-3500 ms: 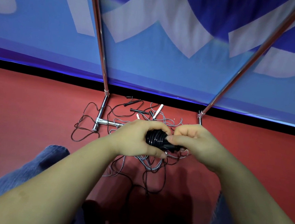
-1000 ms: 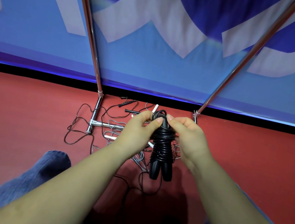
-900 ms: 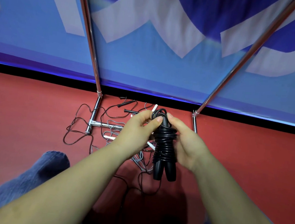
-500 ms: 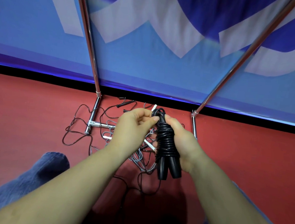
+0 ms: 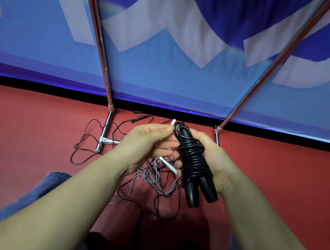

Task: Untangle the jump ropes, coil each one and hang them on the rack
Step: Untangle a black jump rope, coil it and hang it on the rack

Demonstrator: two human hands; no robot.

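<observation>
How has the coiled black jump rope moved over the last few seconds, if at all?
Yes. The coiled black jump rope has turned from lying crosswise to hanging handles-down, nearer the rack's right foot.

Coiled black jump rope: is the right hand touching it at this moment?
Touching. The head view shows the right hand wrapped around the coiled black jump rope, palm behind the coils and fingertips showing at their left edge.

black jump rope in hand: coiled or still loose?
Coiled. The black jump rope is wound tightly round its two black handles, held in the right hand; the left hand pinches its top loop.
</observation>
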